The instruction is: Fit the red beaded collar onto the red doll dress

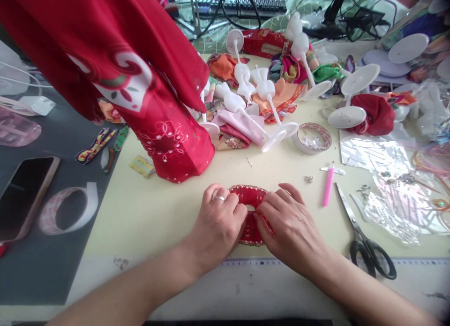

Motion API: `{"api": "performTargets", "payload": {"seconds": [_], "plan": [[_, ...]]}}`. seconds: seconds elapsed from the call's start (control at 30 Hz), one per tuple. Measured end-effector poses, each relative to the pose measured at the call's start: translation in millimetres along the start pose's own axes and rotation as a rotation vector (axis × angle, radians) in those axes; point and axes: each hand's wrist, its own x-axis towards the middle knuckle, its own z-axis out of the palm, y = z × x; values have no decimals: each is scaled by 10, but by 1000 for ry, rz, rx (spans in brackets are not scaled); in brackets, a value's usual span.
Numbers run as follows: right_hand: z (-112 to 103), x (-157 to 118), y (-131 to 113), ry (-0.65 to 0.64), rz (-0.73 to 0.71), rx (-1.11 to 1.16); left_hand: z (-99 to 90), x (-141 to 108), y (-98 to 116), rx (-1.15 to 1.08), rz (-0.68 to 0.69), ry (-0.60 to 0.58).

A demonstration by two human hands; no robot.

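Observation:
Between my two hands lies a small red fabric piece [249, 192] with a patterned, beaded-looking edge and an opening in its middle. My left hand [222, 218], with a ring on one finger, has its fingers curled on the piece's left side. On the right side, my right hand [283, 218] pinches the cloth near the opening. Both fingertips are partly hidden by the hands themselves. Just beyond my left hand stands a large red embroidered dress [172, 138] with a white motif and pearl-like dots.
White mini mannequin stands [269, 94] lie among colourful cloth at the back. To the right are a tape roll [312, 138], a pink pen-like tool [328, 185], black-handled scissors [365, 241] and clear plastic bags [393, 204]. A ruler [316, 261] runs along the front; a phone [26, 194] lies left.

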Motion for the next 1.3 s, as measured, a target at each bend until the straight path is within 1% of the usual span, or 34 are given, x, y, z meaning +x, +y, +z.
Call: {"api": "performTargets", "payload": {"seconds": [0.4,0.7,1.03,1.17,1.3], "plan": [[-6,9,-10,-12,6,0,-33,13,8,-11,-3,-24],[-6,10,-1,-16,9,-1,-41,15,16,-16,-39,-38],[-3,11,0,-26,15,-1,-50,36,12,-24,-49,-48],[-30,10,26,-41,23,5,-36,33,3,-27,-48,-44],[-101,8,75,-17,46,28,-26,27,-3,-33,-43,-38]]}}
